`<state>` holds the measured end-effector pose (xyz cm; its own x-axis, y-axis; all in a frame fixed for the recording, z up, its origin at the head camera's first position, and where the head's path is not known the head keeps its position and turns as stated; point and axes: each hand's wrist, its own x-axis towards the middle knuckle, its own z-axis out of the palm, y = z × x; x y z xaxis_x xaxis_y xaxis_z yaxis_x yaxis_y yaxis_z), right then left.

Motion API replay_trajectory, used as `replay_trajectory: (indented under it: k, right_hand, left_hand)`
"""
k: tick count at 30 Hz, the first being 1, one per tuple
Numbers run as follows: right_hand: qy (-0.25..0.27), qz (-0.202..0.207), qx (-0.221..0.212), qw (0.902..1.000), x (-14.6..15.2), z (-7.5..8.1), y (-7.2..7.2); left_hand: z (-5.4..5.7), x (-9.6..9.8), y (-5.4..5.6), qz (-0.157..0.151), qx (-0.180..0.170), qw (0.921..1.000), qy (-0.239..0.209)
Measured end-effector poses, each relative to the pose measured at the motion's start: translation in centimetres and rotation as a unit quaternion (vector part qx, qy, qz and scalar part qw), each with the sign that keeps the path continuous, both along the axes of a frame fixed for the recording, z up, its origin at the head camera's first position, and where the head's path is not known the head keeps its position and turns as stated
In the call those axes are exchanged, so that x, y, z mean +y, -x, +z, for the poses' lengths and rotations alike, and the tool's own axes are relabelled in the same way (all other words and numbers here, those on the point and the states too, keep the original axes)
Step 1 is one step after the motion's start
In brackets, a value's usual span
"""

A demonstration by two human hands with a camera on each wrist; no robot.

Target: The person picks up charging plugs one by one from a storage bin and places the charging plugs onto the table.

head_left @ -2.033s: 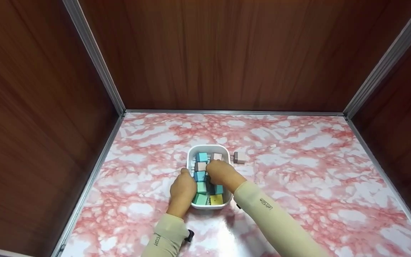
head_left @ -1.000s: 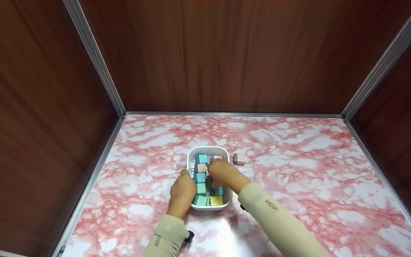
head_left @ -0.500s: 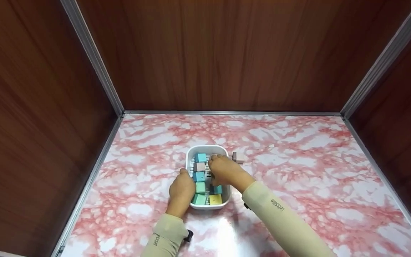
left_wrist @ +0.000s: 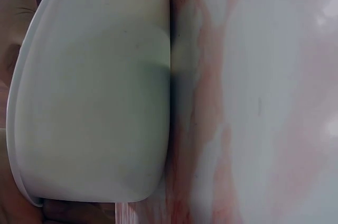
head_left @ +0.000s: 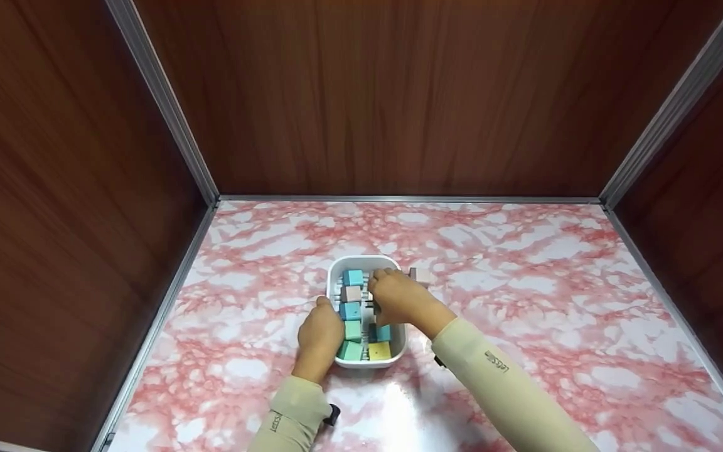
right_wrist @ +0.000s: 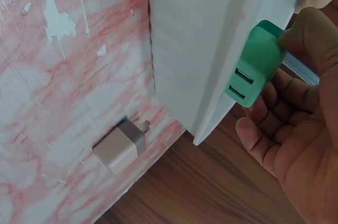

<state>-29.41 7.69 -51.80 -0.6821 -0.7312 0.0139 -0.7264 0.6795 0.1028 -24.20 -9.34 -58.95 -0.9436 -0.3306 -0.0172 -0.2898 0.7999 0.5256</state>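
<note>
Left hand (head_left: 321, 336) has a grip on the left side of the white tub (head_left: 397, 351), thumb up by the rim. Right hand (right_wrist: 296, 97) is over the tub's R side, pinching a green plug (right_wrist: 257, 64) btwn thumb & fingers, two slots showing in the R wrist cam; the head cam can't see that plug b/c the hand covers it. Inside the tub, L column, far to near: light blue plug (head_left: 353, 277), pinkish plug (head_left: 351, 294), darker blue plug (head_left: 349, 311), then two mint plugs (head_left: 352, 330). Near end, R column: teal plug (head_left: 383, 333) w/ a yellow plug (head_left: 379, 351) just nearer. Can't tell what else is under the R hand tbh. One loose pink plug (right_wrist: 120, 146) lies on the table just outside the tub's R wall, prongs toward it. Table (head_left: 524, 282) is red/white marble-look, w/ brown wood-look walls (head_left: 361, 94) on 3 sides. Both arms in beige sleeves (head_left: 506, 376) btw.
</note>
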Motion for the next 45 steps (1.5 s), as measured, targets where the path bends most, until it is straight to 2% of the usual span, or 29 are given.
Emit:
replay_trajectory:
  k: [8,23,35,39,45]
  right_hand:
    - [0.008,0.010,0.026,0.9996,0.4,0.6,-0.1]
    - [0.019,0.003,0.029,0.9994,1.7,1.7,0.5]
    - [0.044,-0.011,0.019,0.9988,3.6,1.8,1.3]
    - [0.045,-0.024,0.007,0.9987,4.4,1.8,1.7]
    - [0.050,-0.030,0.013,0.9982,5.4,1.5,2.1]
  left_hand:
    - [0.0,-0.2,0.0,0.001,-0.006,0.9999,-0.011]
    - [0.3,-0.2,-0.1,0.007,-0.013,0.9999,-0.005]
    - [0.3,0.0,-0.1,0.012,-0.014,0.9998,-0.006]
    - [0.3,0.1,-0.1,0.008,-0.009,0.9999,-0.004]
    - [0.4,0.1,-0.1,0.000,-0.010,0.9999,-0.004]
